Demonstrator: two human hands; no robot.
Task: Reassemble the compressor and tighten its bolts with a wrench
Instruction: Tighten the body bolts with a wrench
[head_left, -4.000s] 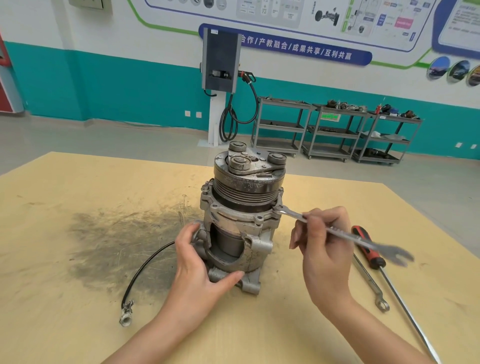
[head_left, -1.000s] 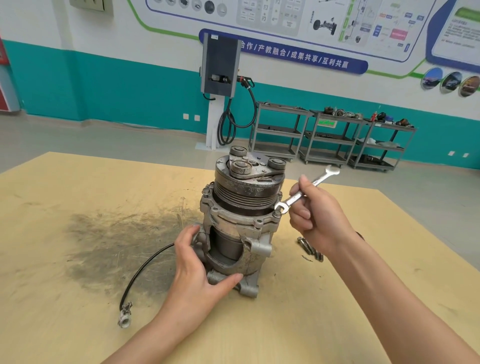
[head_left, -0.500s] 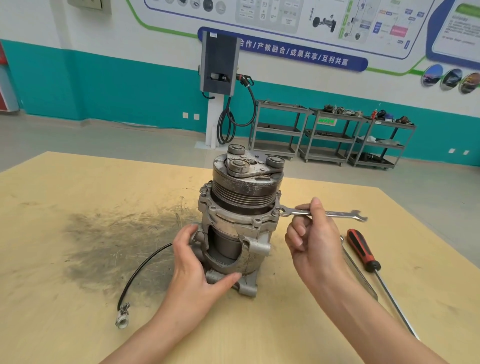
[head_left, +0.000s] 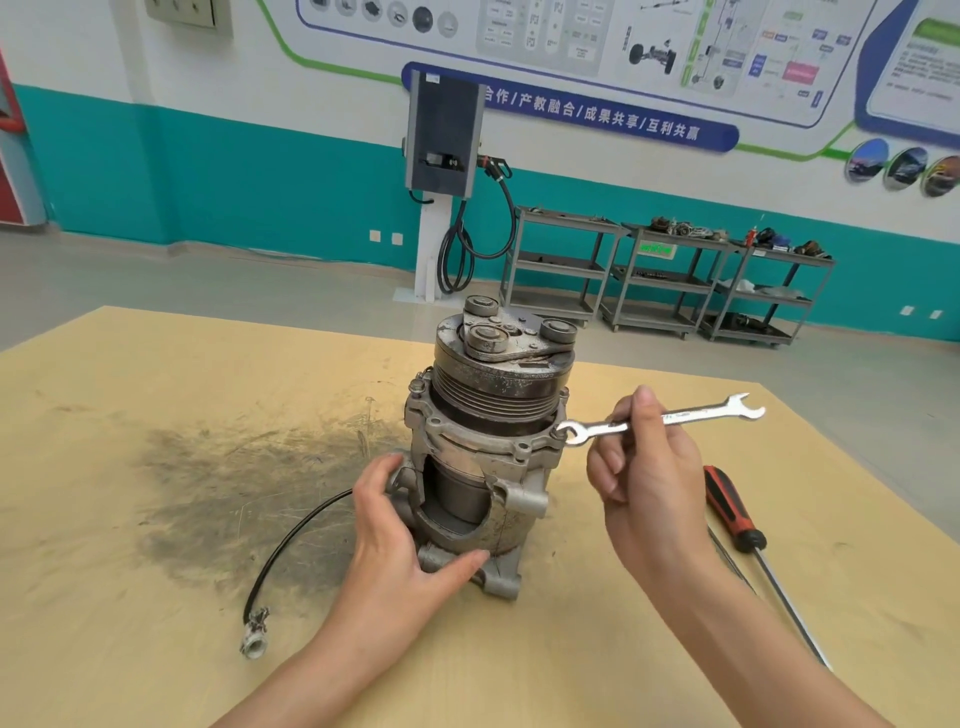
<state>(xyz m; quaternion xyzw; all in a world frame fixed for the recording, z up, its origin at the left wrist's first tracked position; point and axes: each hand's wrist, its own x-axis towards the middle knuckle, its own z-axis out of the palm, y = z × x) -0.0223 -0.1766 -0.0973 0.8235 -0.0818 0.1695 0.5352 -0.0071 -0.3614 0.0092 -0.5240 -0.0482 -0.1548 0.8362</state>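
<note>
where the pale wooden table (head_left: 156, 364) spreads across the foreground, a wide dark grey smudge (head_left: 234, 483) stains its left half. beside the stain a black cable (head_left: 291, 540) curls down to a metal fitting (head_left: 254, 636). further right the left hand (head_left: 395, 540) has its grip clamped on the lower housing of the compressor (head_left: 483, 447), thumb across the front of its base. the compressor stands upright near the table's middle, pulley end up. to its right the right hand (head_left: 644, 467) pinches the shaft of a silver wrench (head_left: 660, 418), grip closed on it, the wrench's near end at a bolt on the compressor's flange. a red-and-black screwdriver (head_left: 732, 514) lies on the table near the right edge.

behind, a grey floor runs to a wall painted teal below and white above. a dark charging unit (head_left: 441, 140) with a looped cable stands on a white post, and grey metal shelving carts (head_left: 665, 275) hold small parts. a blue banner (head_left: 587, 117) reads "合作 / 产教融合 / 成果共享 / 互利共赢"; the charts above it are too small to read.
</note>
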